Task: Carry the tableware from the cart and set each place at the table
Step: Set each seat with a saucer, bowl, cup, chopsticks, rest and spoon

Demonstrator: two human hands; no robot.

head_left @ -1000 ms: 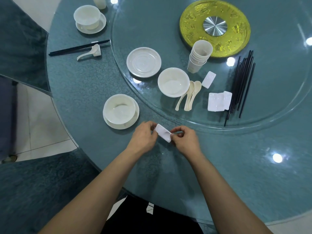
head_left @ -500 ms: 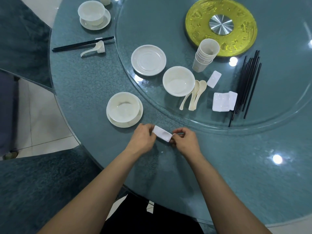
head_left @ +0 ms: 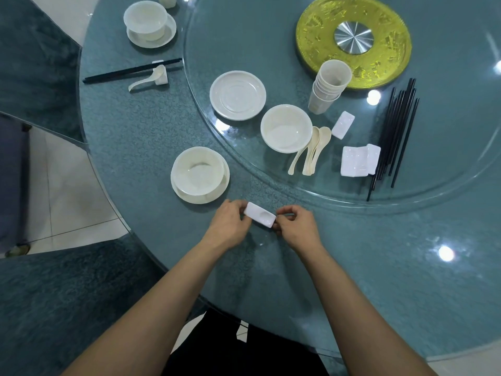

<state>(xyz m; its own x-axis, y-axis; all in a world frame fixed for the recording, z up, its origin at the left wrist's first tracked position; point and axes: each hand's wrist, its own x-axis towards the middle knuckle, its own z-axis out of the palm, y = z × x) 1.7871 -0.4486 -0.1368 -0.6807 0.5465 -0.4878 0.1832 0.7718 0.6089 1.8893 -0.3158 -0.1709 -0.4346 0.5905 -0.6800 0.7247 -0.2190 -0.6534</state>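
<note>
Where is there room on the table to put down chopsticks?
Bare table lies right of the right hand pinching the rest, this side of the turntable rim. More lies between the near bowl and the far spoon. Crowded: the turntable's near side, with plate, spoons, cups and chopsticks.

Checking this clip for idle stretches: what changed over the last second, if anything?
Barely anything. The left hand and right hand keep pinching the ends of the white chopstick rest; it edged slightly toward the bowl on its saucer and looks a little flatter. Everything on the glass turntable stayed put; only the view shifted.
</note>
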